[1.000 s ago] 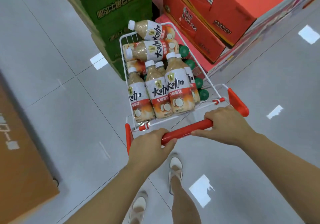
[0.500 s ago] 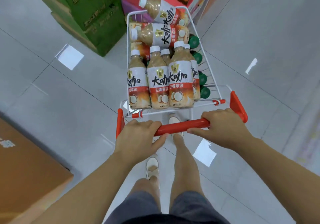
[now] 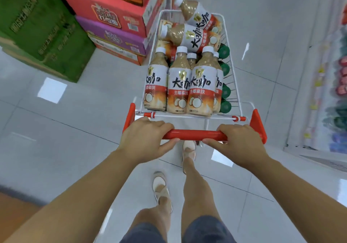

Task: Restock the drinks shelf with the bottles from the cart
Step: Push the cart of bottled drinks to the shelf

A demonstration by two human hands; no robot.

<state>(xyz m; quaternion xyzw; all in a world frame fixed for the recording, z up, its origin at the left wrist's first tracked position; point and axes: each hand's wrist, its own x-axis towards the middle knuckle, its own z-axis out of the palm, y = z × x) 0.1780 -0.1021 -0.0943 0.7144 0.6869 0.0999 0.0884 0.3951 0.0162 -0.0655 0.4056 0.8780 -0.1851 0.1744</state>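
Your left hand (image 3: 148,139) is clenched round the left end of the red handle (image 3: 195,134), fingers curled over it and thumb beneath. Your right hand (image 3: 238,143) grasps the right end the same way. The bottles are in the cart (image 3: 237,100) just ahead of your hands: five white-capped latte bottles (image 3: 180,85) stand upright, two more (image 3: 189,36) lie across the top, and four green caps (image 3: 225,91) line the right side. Green cartons (image 3: 37,26) stand far left and the shelf (image 3: 328,73), blurred, far right.
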